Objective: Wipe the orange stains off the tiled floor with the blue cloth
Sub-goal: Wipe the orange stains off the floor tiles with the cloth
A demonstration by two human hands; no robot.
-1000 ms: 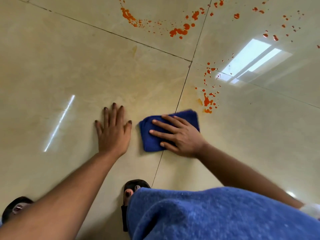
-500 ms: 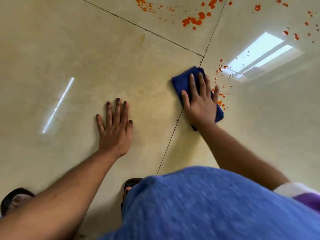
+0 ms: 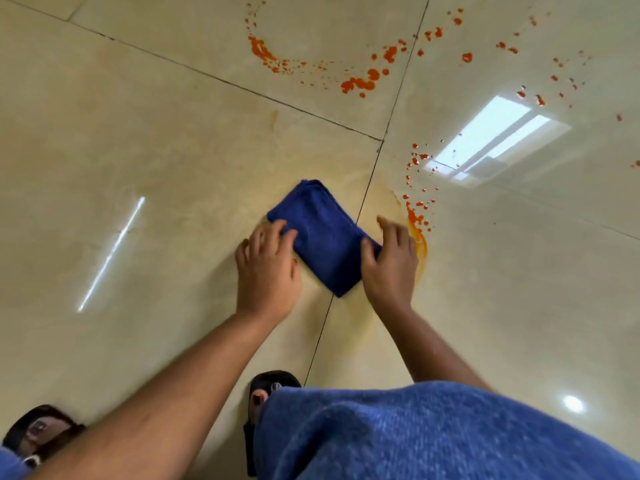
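A folded blue cloth [image 3: 320, 237] lies on the tiled floor [image 3: 138, 133] at centre frame, across a grout line. The left hand [image 3: 268, 268] grips its left edge and the right hand [image 3: 389, 263] its right edge, fingers curled onto the fabric. Orange stains [image 3: 360, 83] remain at upper right, with a smeared streak [image 3: 417, 237] just beside the right hand.

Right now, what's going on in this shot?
A person crouched over a glossy tiled floor has both hands on a folded blue cloth: the left hand grips its left edge, the right hand its right edge. The cloth lies across a grout line. Just right of it is a smeared orange streak, and plenty of orange splatter remains farther out, so the cleaning is far from done.
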